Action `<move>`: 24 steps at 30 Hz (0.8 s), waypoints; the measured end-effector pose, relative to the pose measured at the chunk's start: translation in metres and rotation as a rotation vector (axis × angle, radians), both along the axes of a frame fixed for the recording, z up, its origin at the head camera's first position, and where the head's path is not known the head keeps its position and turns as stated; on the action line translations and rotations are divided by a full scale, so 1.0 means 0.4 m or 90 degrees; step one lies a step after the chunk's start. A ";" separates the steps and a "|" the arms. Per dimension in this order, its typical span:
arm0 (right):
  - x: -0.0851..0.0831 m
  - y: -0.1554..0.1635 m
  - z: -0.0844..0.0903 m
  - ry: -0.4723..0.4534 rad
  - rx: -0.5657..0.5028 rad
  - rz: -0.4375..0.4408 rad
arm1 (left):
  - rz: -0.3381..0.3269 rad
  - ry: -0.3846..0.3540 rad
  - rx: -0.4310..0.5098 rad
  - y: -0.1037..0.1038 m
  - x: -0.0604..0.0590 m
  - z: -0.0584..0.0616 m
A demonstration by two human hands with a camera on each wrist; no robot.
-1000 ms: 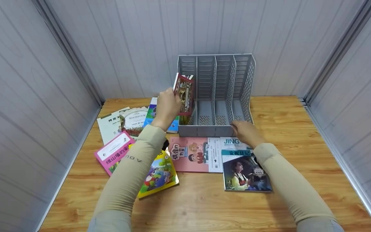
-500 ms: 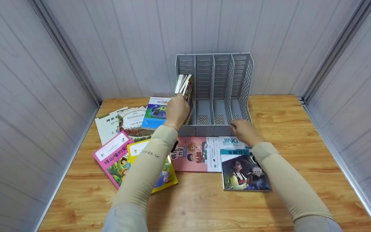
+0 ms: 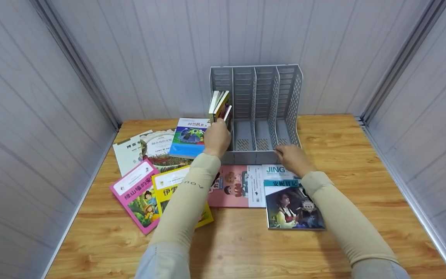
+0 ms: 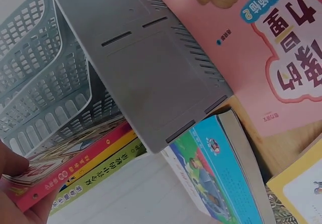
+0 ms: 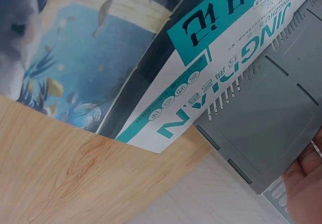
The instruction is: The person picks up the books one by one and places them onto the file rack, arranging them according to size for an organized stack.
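Observation:
A grey four-compartment file rack (image 3: 250,157) stands against the back wall. In its leftmost compartment, my left hand (image 3: 218,137) pinches a red-spined book (image 4: 85,161) by the spine, thumb on its cover. Beside that book stand a yellow-spined book (image 4: 100,161) and a green-spined one (image 4: 108,169), upright in the same compartment. The other three compartments hold nothing. My right hand (image 3: 293,158) grips the rack's front lip near its right corner. In the right wrist view, the fingers (image 5: 304,161) curl over that lip.
Left of the rack lie a blue book (image 3: 188,147), a pink book (image 3: 139,193), a yellow book (image 3: 167,193) and pale-covered books (image 3: 128,157). In front are a pink-covered book (image 3: 232,197) and a dark-pictured book (image 3: 294,209) with a teal band, all on the wooden table (image 3: 238,248).
The left hand has moved the red-spined book from above the leftmost compartment down into it, beside the other books. The right hand has kept its grip on the rack's lip.

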State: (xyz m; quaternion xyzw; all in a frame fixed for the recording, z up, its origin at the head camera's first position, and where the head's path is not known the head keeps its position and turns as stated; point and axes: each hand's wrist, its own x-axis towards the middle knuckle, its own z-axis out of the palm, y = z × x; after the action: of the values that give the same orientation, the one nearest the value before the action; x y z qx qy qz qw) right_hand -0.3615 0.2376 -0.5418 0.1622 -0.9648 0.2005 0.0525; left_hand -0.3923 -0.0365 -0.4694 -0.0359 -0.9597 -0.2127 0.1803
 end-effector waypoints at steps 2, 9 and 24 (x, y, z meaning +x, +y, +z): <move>-0.001 0.000 -0.002 0.003 0.001 -0.001 | 0.008 -0.009 0.002 0.003 -0.002 0.002; -0.001 -0.002 -0.004 -0.014 0.002 -0.015 | 0.043 -0.021 -0.020 0.012 -0.005 0.022; 0.003 -0.006 -0.002 -0.015 -0.009 -0.011 | 0.016 0.156 -0.094 0.001 -0.019 -0.004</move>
State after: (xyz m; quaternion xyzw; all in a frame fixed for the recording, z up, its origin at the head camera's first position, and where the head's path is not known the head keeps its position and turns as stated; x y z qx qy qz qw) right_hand -0.3603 0.2353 -0.5425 0.1509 -0.9653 0.2084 0.0439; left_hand -0.3997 -0.0361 -0.4710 -0.0630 -0.9439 -0.1333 0.2955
